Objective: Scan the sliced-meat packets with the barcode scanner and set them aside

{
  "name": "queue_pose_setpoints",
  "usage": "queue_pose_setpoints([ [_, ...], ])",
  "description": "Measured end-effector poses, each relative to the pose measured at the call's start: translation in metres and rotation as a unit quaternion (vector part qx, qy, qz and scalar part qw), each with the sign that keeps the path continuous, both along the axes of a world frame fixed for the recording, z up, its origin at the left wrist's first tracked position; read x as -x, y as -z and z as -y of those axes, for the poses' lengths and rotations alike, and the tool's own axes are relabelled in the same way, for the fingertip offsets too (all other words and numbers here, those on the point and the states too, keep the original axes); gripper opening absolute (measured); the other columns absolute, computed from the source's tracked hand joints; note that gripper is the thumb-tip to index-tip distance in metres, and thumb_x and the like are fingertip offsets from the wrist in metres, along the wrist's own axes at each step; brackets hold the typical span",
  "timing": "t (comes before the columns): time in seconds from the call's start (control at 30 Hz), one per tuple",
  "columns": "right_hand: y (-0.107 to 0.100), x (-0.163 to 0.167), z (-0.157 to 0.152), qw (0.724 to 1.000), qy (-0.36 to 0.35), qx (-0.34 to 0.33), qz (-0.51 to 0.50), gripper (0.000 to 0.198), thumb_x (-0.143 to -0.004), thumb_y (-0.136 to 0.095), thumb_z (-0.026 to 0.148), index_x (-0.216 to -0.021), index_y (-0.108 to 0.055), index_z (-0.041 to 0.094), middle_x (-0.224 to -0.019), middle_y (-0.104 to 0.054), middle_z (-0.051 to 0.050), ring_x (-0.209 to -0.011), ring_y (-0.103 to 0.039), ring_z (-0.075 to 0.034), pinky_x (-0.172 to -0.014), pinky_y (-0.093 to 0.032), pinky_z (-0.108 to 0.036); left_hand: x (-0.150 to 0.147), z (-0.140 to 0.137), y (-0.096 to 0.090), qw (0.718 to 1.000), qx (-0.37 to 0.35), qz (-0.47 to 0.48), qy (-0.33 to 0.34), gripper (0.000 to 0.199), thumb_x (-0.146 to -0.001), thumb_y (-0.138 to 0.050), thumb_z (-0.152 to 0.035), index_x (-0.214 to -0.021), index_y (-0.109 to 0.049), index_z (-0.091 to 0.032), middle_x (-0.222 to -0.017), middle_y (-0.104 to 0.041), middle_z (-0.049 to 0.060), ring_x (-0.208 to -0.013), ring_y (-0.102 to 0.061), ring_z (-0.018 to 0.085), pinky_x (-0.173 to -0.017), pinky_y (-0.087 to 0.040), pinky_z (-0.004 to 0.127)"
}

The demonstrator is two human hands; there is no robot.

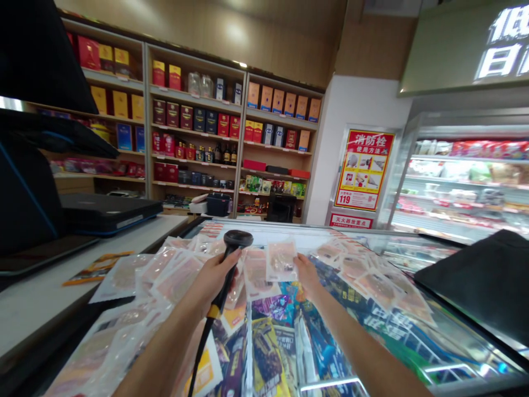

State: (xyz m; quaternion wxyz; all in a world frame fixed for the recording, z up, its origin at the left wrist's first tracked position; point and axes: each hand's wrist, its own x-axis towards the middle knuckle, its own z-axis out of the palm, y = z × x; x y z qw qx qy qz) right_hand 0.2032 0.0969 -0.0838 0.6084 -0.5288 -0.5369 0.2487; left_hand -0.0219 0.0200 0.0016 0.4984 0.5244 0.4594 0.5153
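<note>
My left hand [214,278] is wrapped round the handle of a black barcode scanner [238,238], whose head points up and away and whose cable runs down toward me. Between the fingers of my right hand [306,274] is the edge of a flat clear plastic packet [281,259] with pale pinkish contents. Another such packet [258,271] lies just left of it, partly overlapped. Under and around my left hand spreads a heap of similar packets [177,270]. A second group of packets [372,275] lies to the right of my right hand.
Under the packets is a glass-topped freezer case [363,344] with colourful bags inside. A white counter [33,309] with black checkout equipment [107,209] stands left. A dark flat-sided object [483,284] sits at right. Shelves of boxes [194,118] and a chiller [463,182] stand behind.
</note>
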Motion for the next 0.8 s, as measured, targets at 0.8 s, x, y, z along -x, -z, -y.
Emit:
queue_pose_setpoints([
  [0.8, -0.013, -0.096, -0.015, 0.806, 0.214, 0.212, 0.509, 0.042, -0.079, -0.029, 0.031, -0.118, -0.039, 0.019, -0.131, -0.03, -0.009, -0.119, -0.023, -0.028, -0.088, -0.021, -0.056, -0.02, -0.001, 0.016, 0.996, 0.05, 0.05, 0.058, 0.037, -0.058, -0.056, -0.052, -0.063, -0.049, -0.016, -0.043, -0.049, -0.004, -0.032, -0.041, 0.007, -0.033, -0.03, 0.018],
])
